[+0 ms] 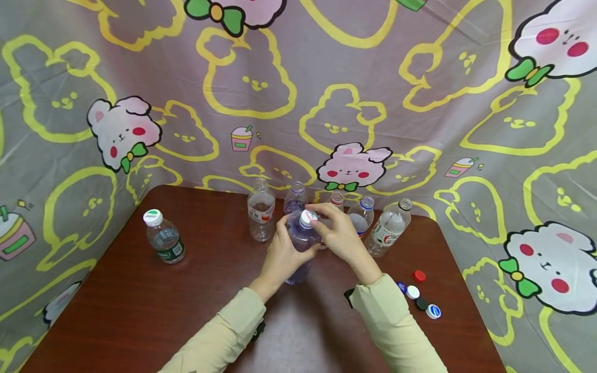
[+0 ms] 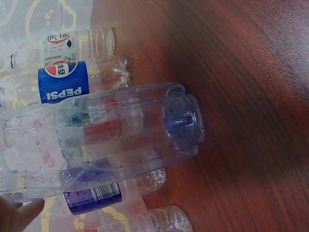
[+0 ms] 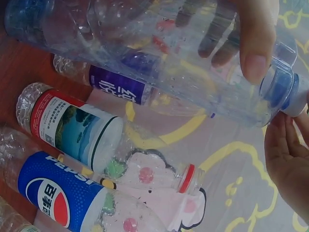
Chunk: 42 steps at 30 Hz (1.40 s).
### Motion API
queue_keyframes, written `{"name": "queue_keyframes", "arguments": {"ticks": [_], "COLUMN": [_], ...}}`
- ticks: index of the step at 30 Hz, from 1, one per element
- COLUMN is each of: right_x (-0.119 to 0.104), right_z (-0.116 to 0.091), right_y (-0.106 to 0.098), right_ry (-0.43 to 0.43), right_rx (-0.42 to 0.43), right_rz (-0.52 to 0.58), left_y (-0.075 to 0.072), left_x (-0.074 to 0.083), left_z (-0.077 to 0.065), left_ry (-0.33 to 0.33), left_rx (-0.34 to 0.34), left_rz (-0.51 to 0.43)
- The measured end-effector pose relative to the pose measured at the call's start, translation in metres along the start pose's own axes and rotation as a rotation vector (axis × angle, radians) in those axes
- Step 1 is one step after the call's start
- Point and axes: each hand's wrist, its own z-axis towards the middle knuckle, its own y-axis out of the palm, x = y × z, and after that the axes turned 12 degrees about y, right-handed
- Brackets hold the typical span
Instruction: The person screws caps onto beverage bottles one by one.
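Observation:
A tall, bluish see-through bottle [image 1: 300, 272] is in my left hand [image 1: 283, 255], whose fingers and thumb wrap round its upper body. On its neck sits a white cap [image 1: 308, 217], pinched by the fingers of my right hand [image 1: 342, 235]. From the right wrist, the white cap [image 3: 295, 99] appears at the bottle's mouth, with the left thumb lying along the shoulder. The ribbed lower end of the bottle [image 2: 130, 140] shows in the left wrist view, tilted over the table. Whether the cap's thread is engaged cannot be made out.
Behind stand several uncapped bottles: a clear one [image 1: 261, 215], a purple-labelled one [image 3: 120, 79], a red-ringed one [image 3: 77, 128], a Pepsi bottle [image 3: 63, 193] and another clear one [image 1: 389, 228]. A white-capped bottle [image 1: 165, 241] stands left. Loose caps, including a red cap [image 1: 419, 275], lie right.

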Motion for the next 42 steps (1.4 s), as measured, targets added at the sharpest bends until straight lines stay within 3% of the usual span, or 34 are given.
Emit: {"name": "queue_keyframes", "arguments": {"ticks": [10,20,25,37,42], "right_x": [0.002,0.014,0.02,0.017,0.019], "right_z": [0.004,0.003,0.004,0.005,0.003], "right_y": [0.002,-0.005,-0.005,0.005,0.006], "right_ry": [0.116,0.029,0.01,0.183,0.09], "right_rx": [0.034,-0.169,-0.143,-0.013,-0.044], "right_rz": [0.024,0.143,0.153,0.191,0.186], "left_y": [0.0,-0.001,-0.001,-0.002,-0.001], "left_x": [0.0,0.0,-0.001,0.002,0.002], "left_z": [0.0,0.001,0.002,0.002,0.002], "left_ry": [0.0,-0.001,-0.036,-0.077,-0.059], "left_rx": [-0.003,-0.032,-0.042,-0.055,-0.05], "left_rz": [0.0,0.0,-0.006,-0.021,-0.009]}}
